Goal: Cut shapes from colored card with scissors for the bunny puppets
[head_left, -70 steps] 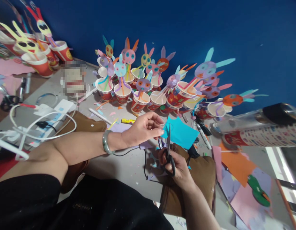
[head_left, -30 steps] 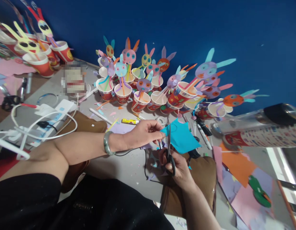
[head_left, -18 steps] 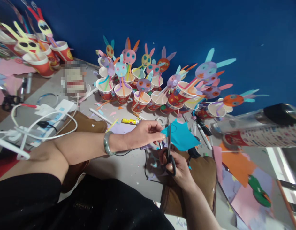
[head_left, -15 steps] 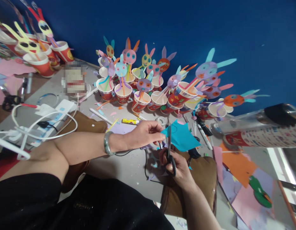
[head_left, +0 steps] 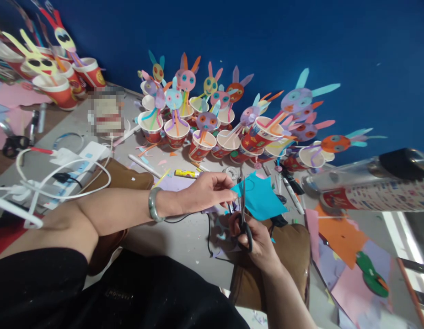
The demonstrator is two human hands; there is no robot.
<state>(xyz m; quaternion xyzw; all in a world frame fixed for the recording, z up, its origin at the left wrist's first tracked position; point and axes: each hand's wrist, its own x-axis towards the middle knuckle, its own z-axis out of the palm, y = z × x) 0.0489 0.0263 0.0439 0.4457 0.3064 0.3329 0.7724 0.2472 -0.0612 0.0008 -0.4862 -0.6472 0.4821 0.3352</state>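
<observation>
Left hand [head_left: 206,193]: thumb and fingers pinched on the left corner of a sheet of turquoise paper [head_left: 265,201]; green bangle [head_left: 152,204] at the wrist.

Right hand [head_left: 259,240]: fingers curled through the handles of black-handled scissors [head_left: 243,208], blades pointing to the back edge of the grey table [head_left: 177,249] and crossing the paper near the pinched corner.

Turquoise paper: one sheet, jagged-edged, raised over the table between its front and back edges; a small circle outline beside the blades.

Brown cushion [head_left: 290,256]: one, under the right forearm, by the front edge.

Yellow tube [head_left: 186,173]: one, lying just behind the left hand.

Paper cups [head_left: 201,147]: a cluster along the back edge, bearing rabbit-eared paper heads.

Clear bottle [head_left: 356,176]: one, black-capped, near the back right corner.

Orange paper [head_left: 338,235]: among pink and lilac sheets, toward the right edge.

Power strip [head_left: 76,173]: one, with white cables, toward the left edge.
</observation>
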